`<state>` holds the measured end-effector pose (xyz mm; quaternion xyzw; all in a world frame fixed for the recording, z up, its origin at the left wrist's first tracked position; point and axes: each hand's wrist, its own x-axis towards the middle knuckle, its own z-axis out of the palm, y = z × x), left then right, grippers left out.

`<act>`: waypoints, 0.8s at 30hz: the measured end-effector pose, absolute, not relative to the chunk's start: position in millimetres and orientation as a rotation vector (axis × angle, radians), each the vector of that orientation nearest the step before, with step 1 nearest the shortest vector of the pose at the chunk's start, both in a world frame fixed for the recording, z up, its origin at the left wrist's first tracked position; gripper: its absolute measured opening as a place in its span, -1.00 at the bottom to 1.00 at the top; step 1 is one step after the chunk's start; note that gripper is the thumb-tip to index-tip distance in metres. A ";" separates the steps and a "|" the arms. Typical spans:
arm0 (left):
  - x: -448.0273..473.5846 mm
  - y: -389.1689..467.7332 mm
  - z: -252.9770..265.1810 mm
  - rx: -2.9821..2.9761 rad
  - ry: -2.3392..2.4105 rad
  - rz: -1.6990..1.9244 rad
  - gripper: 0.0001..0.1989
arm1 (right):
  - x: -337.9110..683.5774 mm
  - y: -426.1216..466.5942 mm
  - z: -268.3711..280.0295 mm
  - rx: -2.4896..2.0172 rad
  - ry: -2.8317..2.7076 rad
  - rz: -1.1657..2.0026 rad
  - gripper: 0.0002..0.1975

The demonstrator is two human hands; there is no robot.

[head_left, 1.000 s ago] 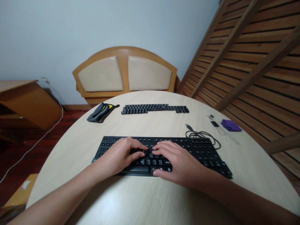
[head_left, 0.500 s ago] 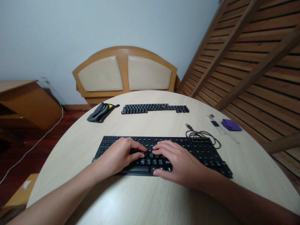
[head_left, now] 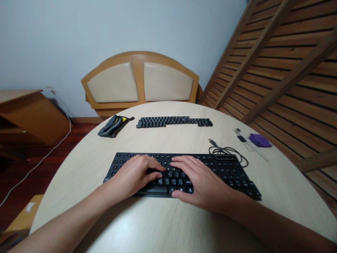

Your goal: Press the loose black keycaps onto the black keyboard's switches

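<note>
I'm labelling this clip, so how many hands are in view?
2. The left hand is over the left part of the keyboard; the right hand is just to the right, with its thumb near the keyboard's front edge. No other hand shows.

Both bare forearms enter from the bottom of the frame and converge toward its centre. The left forearm [head_left: 76, 214] rises diagonally from the lower left corner; the right forearm [head_left: 265, 218] comes in from the lower right. The left hand [head_left: 135, 172] is palm down, left of centre, its index finger [head_left: 155, 163] and thumb [head_left: 154, 176] pointing right, tips near each other; its remaining fingers are hidden. The right hand [head_left: 201, 177], also palm down, sits right of centre, fingers [head_left: 181, 163] extended leftward and lying close together, the right thumb [head_left: 181, 195] well apart below them. The hands' fingertips face each other across a narrow gap.
</note>
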<state>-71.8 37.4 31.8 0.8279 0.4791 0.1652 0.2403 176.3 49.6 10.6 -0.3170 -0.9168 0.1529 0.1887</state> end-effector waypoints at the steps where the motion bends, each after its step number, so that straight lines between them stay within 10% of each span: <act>1: -72.2 37.6 30.7 2.275 1.304 0.456 -0.81 | 176.4 49.8 10.0 -0.891 -2.575 0.413 -0.33; 24: -64.0 26.0 30.8 2.434 1.345 0.445 -0.78 | 175.5 52.1 14.6 -1.202 -2.723 0.371 0.02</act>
